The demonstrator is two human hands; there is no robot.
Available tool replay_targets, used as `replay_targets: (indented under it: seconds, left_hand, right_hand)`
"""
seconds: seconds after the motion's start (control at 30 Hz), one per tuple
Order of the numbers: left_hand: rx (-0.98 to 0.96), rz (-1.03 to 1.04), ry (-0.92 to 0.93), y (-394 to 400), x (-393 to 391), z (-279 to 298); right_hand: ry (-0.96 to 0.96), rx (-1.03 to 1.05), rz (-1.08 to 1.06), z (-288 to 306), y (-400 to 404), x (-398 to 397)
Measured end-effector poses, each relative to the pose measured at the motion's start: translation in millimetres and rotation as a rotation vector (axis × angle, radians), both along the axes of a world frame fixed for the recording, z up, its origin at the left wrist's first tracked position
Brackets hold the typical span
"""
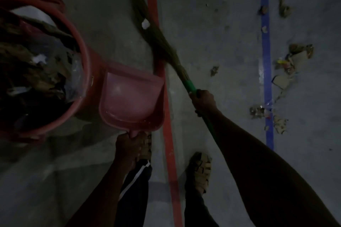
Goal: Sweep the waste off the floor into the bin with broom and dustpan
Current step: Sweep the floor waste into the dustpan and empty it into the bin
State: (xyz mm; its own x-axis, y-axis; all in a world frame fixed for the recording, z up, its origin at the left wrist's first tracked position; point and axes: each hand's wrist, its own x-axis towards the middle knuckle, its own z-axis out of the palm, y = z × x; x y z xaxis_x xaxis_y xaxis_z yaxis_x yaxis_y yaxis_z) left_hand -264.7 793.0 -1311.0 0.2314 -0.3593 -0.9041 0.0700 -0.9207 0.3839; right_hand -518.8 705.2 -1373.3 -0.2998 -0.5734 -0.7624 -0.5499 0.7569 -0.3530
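Waste [287,64] scattered over smooth grey concrete floor [212,33], mostly along the blue tape line [265,57] at the right: torn brown cardboard bits, crumpled wrappers, a few clear plastic scraps, all ragged and flat-ish. One small white crumpled scrap [145,23] lying right among the broom bristles, close to the red tape line [167,125].

Broom [156,37]: long soft bundle of dry grass-like fibres, fanned and blurry at the tip, bound into a glossy green plastic handle. Right hand [203,102] wrapped tight round that green handle, fingers fully curled over it.

Dustpan [132,97]: pink moulded plastic, shallow scoop shape with raised walls, shiny inside, nothing big visible in it. Held up just beside the bin rim, open lip toward the red line. Left hand [128,146] clenched round its short stubby handle from below.

Bin [86,68]: round red plastic bucket at the left, thick rolled rim, packed with cardboard pieces, white paper and crinkly clear plastic.

Beige strappy sandals [200,171] and dark trousers with a white stripe down at the bottom. Pretty dim lighting overall.
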Motion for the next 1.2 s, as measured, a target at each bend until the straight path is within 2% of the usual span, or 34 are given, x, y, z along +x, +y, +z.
replay_targets:
  seconds: [0.13, 0.4, 0.47, 0.57, 0.67, 0.8, 0.9, 1.03, 1.1, 1.2]
  left_hand:
    - [0.015, -0.054, 0.04, -23.8, -10.7, 7.1]
    - [-0.051, -0.157, -0.066, -89.5, -52.4, -19.6]
    - [-0.074, -0.192, -0.065, -103.7, -72.3, -24.6]
    - [-0.088, -0.224, -0.082, -121.0, -96.5, -28.7]
    - [-0.098, -0.244, -0.109, -130.3, -121.3, -32.2]
    - [-0.124, -0.261, -0.132, -133.6, -147.1, -32.4]
    - [-0.141, -0.248, -0.147, -131.2, -158.9, -36.7]
    - [-0.126, -0.22, -0.149, -127.1, -174.1, -46.5]
    - [-0.117, -0.224, -0.162, -123.9, -183.1, -50.6]
    - [-0.114, -0.218, -0.143, -119.7, -198.3, -53.6]
  right_hand:
    - [0.099, 0.026, -0.065, -1.9, 17.0, -43.5]
    - [0.383, 0.01, -0.251, -11.9, 91.7, -141.7]
    - [0.468, -0.028, -0.249, -6.0, 103.3, -160.2]
    - [0.506, -0.193, -0.258, 5.2, 108.9, -179.7]
    - [0.459, -0.311, -0.298, 8.0, 105.2, -195.7]
    - [0.374, -0.465, -0.216, 10.4, 79.1, -206.4]
    - [0.254, -0.498, -0.177, 2.5, 49.9, -209.3]
    - [0.091, -0.436, -0.17, -13.9, -0.6, -218.3]
    - [-0.017, -0.344, -0.19, -16.3, -29.6, -222.3]
    - [-0.066, -0.174, -0.227, -18.2, -66.9, -232.1]
